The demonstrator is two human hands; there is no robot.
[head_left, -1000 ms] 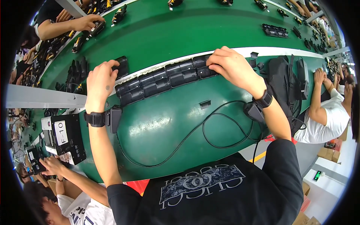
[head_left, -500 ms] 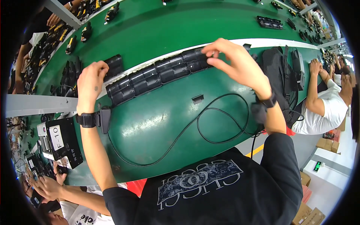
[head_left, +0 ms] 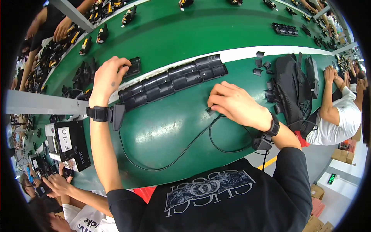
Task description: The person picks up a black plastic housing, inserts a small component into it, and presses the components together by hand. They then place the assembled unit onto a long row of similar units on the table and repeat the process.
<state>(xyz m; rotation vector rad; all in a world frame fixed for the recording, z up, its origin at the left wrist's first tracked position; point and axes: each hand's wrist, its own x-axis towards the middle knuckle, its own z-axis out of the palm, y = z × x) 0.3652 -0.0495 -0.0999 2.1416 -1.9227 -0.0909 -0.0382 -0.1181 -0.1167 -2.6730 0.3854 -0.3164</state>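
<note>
A long black plastic tray of joined curved sections point(head_left: 174, 81) lies slanting across the green table. My left hand point(head_left: 110, 79) is above its left end, fingers curled and closed, the fingertips against a shorter black plastic piece point(head_left: 134, 66) behind the tray. Whatever is between those fingers is hidden. My right hand point(head_left: 235, 104) is in front of the tray's right end, thumb and fingers closed on a small black plastic piece point(head_left: 210, 111) on the table top. Most of that small piece is covered by the fingers. Both wrists wear black straps with boxes.
A thin black cable point(head_left: 174, 159) loops over the table front. Small black pieces point(head_left: 258, 72) and a black bag point(head_left: 288, 87) are at the right. A grey post point(head_left: 46, 102) and a black-and-white box point(head_left: 69, 145) stand left. Black-and-yellow parts point(head_left: 129, 16) dot the green belt behind. Co-workers sit on both sides.
My right hand has come down from the tray's right end toward me and closed on the small piece lying there. My left hand has shifted slightly right over the shorter black piece.
</note>
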